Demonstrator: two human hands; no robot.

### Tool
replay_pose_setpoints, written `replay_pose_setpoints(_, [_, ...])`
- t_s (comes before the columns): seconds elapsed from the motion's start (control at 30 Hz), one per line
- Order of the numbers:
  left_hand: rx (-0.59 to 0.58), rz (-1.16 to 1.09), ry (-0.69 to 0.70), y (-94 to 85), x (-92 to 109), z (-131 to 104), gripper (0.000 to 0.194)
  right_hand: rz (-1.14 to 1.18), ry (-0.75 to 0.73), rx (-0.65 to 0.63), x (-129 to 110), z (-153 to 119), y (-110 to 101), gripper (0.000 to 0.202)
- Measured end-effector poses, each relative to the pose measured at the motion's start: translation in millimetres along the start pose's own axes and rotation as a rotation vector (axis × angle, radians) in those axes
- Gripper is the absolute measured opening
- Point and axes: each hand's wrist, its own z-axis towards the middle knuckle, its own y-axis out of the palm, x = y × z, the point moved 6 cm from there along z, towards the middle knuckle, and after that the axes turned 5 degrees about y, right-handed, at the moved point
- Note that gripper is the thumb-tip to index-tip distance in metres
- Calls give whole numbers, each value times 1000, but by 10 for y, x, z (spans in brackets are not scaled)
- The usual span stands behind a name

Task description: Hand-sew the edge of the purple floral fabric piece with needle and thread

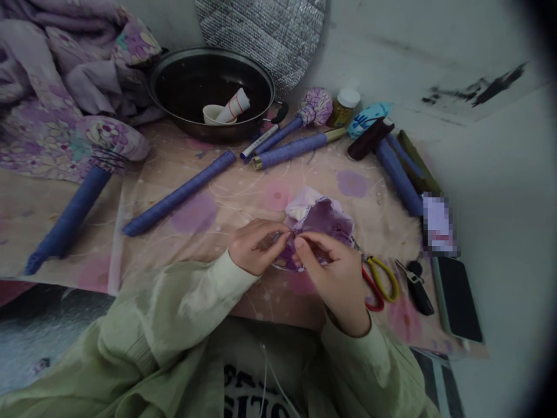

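A gathered piece of purple floral fabric (324, 216) with a pale, ruffled edge lies in front of me on the tablecloth. My left hand (256, 245) is closed in a pinch at the fabric's near left edge. My right hand (333, 271) pinches the fabric right beside it, so the fingertips of both hands nearly meet. Whether a needle or thread is between the fingers is too small to make out. Scissors (383, 280) with red and yellow handles lie just right of my right hand, their blades partly hidden.
Blue-wrapped sticks (180, 194) lie beyond my hands. A black pan (213, 130) holding a small cup (212, 114) stands at the back. Along the right are a jar (344, 107), a dark thread spool (369, 139), keys (418, 287) and a phone (458, 297). Floral cloth (39, 133) is heaped left.
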Motion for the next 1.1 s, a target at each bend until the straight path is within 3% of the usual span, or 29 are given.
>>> replay_pose_setpoints(0.23, [5, -4, -51, 11, -9, 11, 2, -81, -28, 47, -7, -36, -53, 12])
replay_pose_setpoints(0.53, [-21, -35, 42, 45, 24, 12, 6, -14, -23, 33, 15, 13, 39, 14])
replay_pose_setpoints(0.8, [1, -3, 14, 28, 0, 15, 3, -267, -279, 186, -195, -36, -85, 9])
replay_pose_setpoints(1.1, [-7, -20, 17, 45, -10, 0, 4, -340, -234, 172, -127, -4, -43, 11])
